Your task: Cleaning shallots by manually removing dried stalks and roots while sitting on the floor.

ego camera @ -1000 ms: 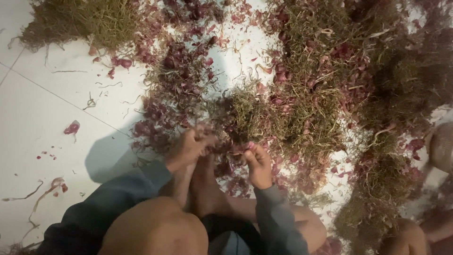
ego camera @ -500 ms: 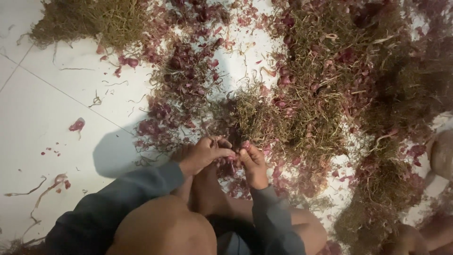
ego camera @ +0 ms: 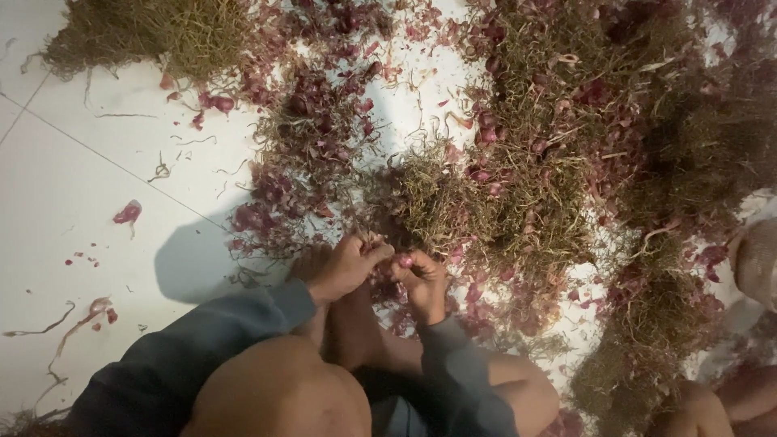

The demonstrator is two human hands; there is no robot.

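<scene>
I sit on a white tiled floor with my knees drawn up. My left hand [ego camera: 346,267] and my right hand [ego camera: 422,282] meet just in front of my feet, both closed around a small reddish shallot [ego camera: 404,261] with dry stalks attached. Dark grey sleeves cover both arms. A big heap of dry green-brown stalks mixed with purple-red shallots and skins [ego camera: 518,170] lies right beyond my hands. What the fingers do to the shallot is too small and dim to make out.
Another clump of dry stalks [ego camera: 154,32] lies at the top left. Loose purple skins [ego camera: 128,213] dot the white tiles [ego camera: 73,243] on the left. At the right edge sits another person's foot or knee [ego camera: 757,259], with more of that person at the bottom right.
Both hands have shifted slightly away from my body toward the heap and stay together on the shallot. The view has drifted a little.
</scene>
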